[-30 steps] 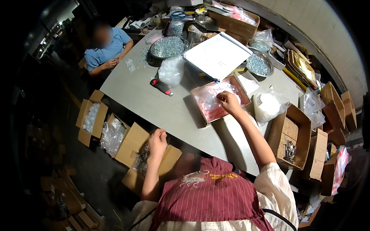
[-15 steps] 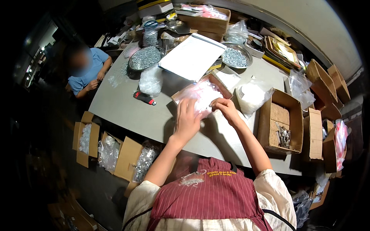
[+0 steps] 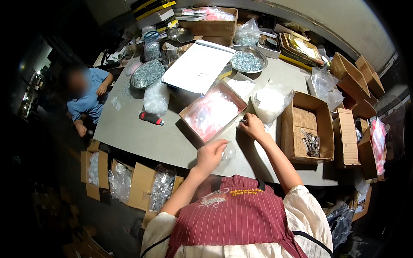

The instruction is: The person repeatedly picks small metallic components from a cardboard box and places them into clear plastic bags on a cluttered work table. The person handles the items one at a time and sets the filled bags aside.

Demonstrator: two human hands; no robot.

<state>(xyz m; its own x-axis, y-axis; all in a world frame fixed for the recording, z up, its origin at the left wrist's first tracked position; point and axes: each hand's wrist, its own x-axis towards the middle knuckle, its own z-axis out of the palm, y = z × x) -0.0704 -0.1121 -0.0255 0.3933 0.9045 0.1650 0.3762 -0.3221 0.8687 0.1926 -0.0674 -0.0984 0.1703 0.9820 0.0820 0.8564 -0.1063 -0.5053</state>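
Note:
My left hand [image 3: 209,157] is closed on a small clear plastic bag [image 3: 226,156], which hangs over the near edge of the grey table. To its right, my right hand [image 3: 254,126] is low over the tabletop with its fingers pinched together. A small dark piece shows at those fingertips, too little of it to name. Just beyond both hands sits an open cardboard box [image 3: 184,115] full of clear bags with red edges [image 3: 214,110]. A bag of white pieces [image 3: 271,104] stands close to my right hand.
A deep cardboard box [image 3: 303,112] with metal parts stands on the right. Metal bowls of small silvery parts [image 3: 247,61] flank a white paper pad [image 3: 198,66]. A red-and-black tool [image 3: 151,118] lies left. A person in blue [image 3: 91,93] is beyond the table's left edge.
Both hands have left the bags in the box. My left hand has come nearer my body with a clear bag; my right has dropped slightly toward the table. The person's arm has lowered.

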